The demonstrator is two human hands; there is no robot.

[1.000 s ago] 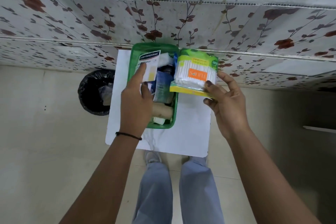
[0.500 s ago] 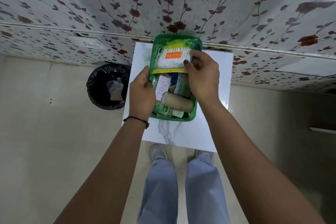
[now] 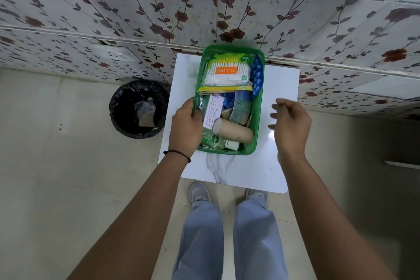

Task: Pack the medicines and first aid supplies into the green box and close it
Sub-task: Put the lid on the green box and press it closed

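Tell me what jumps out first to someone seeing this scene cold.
The translucent green plastic box on the small white table against the floral wall draws the eye, with a pack of white cotton swabs at its far end and a brown cardboard roll nearer the person. The left hand grips the box's left rim, while the right hand hovers open, apart from it.

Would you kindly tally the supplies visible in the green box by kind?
Cotton swab pack: 1
Brown bandage roll: 1
Clear antiseptic bottle: 1
White printed carton: 1
Blue blister strip: 1
Teal-labelled pack: 1
Total: 6 clearly visible; others lie hidden beneath.
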